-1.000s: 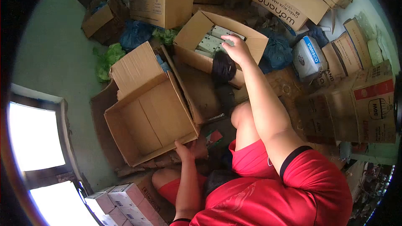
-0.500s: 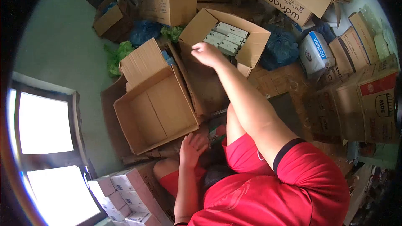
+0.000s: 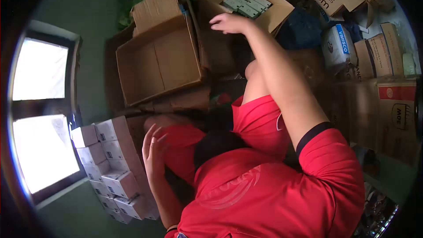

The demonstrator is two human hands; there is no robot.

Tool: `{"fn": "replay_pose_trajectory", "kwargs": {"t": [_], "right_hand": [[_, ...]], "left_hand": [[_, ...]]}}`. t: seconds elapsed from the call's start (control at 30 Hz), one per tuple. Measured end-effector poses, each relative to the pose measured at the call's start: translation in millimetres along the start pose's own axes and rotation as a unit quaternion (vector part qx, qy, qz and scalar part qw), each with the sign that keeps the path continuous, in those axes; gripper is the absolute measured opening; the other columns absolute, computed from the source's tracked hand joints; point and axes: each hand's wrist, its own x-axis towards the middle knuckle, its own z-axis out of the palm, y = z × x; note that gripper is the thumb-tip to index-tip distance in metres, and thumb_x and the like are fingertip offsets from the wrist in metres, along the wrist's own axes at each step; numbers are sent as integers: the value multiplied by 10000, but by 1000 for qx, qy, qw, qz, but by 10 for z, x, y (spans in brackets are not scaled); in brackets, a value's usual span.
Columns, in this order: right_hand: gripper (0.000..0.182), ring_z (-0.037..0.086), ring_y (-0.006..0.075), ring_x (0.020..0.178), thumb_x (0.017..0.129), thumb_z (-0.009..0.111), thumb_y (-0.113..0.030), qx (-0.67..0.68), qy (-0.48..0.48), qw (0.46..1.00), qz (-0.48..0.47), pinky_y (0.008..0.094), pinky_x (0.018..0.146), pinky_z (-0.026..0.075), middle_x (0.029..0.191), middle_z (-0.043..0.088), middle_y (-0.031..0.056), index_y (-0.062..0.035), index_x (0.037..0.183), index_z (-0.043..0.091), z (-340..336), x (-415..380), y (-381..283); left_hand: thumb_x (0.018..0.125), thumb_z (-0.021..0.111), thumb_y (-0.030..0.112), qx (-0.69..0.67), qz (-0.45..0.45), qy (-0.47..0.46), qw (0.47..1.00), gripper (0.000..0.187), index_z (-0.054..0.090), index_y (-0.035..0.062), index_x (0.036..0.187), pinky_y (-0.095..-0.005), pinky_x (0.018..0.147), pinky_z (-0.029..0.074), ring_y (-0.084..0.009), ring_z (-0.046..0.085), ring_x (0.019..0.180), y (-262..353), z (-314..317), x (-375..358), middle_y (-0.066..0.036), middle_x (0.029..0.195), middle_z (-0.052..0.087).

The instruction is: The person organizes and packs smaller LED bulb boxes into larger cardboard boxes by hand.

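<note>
My right hand [image 3: 228, 23] hovers at the front edge of an open cardboard carton [image 3: 278, 10], fingers loosely stretched with nothing in them. Inside that carton lie several small white boxes [image 3: 247, 3] in rows. My left hand [image 3: 153, 154] is raised over my left leg, fingers spread and holding nothing. Closest to it is a stack of white boxes [image 3: 118, 183] by the wall, apart from the fingers. Between the two hands and further left stands another open carton [image 3: 161, 64], with a bare inside and one flap up.
At the left is a bright window [image 3: 42, 68]. Behind the cartons are green plastic bags [image 3: 125, 13], and a blue bag [image 3: 304, 28] sits right of the filled carton. A VIMISCO pack [image 3: 338, 48] and more cardboard boxes [image 3: 387, 110] line the right side.
My view has tilted down and turned left. My left hand has moved left toward the white stack. My right hand has loosened from a curled shape, staying near the filled carton.
</note>
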Motion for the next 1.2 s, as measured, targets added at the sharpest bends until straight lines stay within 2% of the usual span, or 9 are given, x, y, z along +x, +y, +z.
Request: {"fn": "replay_pose_trajectory", "kwargs": {"t": [0.17,0.23,0.33,0.47,0.57,0.7,0.87,0.97,1.2], "right_hand": [[508,649,153,820,969,605,-518,51,15,962,269,339,791,516,1178,664,54,-255,1402,570,-367,-846,494],[504,646,170,840,975,589,-515,88,96,940,315,409,851,509,1195,659,66,-229,1390,565,-354,-1045,651],[515,657,201,919,985,570,-511,78,106,934,333,464,909,491,1241,650,90,-213,1404,546,-291,-1250,717],[512,667,249,1005,1001,551,-497,-27,-2,940,339,491,934,491,1310,636,114,-201,1419,536,-273,-1506,556],[513,666,247,1003,1006,549,-490,-6,26,943,333,480,935,495,1302,638,111,-199,1428,531,-389,-1581,391],[479,672,179,941,1013,568,-469,106,171,947,252,409,901,515,1266,653,73,-192,1405,559,-372,-1607,133],[350,673,123,817,1037,569,-328,251,212,929,171,287,748,536,1125,693,34,-182,1352,609,29,-1761,122],[338,673,112,788,1037,569,-296,189,267,942,79,275,712,546,1068,719,42,-107,1311,629,162,-1854,231],[299,690,145,773,1017,593,-303,319,283,890,163,304,673,565,1051,726,49,-131,1255,645,91,-1927,433]], "left_hand": [[1059,524,294,-16,15,18,1000,483,475,67,1481,-333,926,528,-202,633,1139,-330,-127,-106,-119,1381,588],[1057,530,278,3,19,21,1000,464,494,65,1467,-329,920,531,-194,633,1130,-449,-92,-119,-116,1362,601],[1056,535,255,-15,33,-6,999,441,515,59,1451,-338,957,512,-193,631,1134,-563,-2,-198,-110,1344,613],[1044,545,148,6,98,-43,994,403,528,8,1421,-334,1041,454,-190,601,1189,-941,-76,-155,-120,1313,627],[1022,556,69,2,145,-39,989,389,534,-19,1401,-335,1074,427,-193,587,1212,-1048,-100,-234,-128,1292,631],[1016,555,40,-38,182,-39,982,376,541,-25,1386,-332,1074,429,-189,587,1212,-1165,-143,-205,-126,1274,636],[1015,546,26,-66,195,-32,978,357,551,-29,1368,-314,1056,442,-178,597,1191,-1192,-96,-149,-121,1249,643],[1017,544,24,-48,185,-40,981,351,555,-20,1365,-314,1040,458,-174,604,1171,-1142,-84,-126,-117,1244,645],[1017,558,43,-59,147,-10,987,353,557,-12,1366,-312,994,484,-155,612,1108,-1114,-240,-101,-93,1195,655]]}}
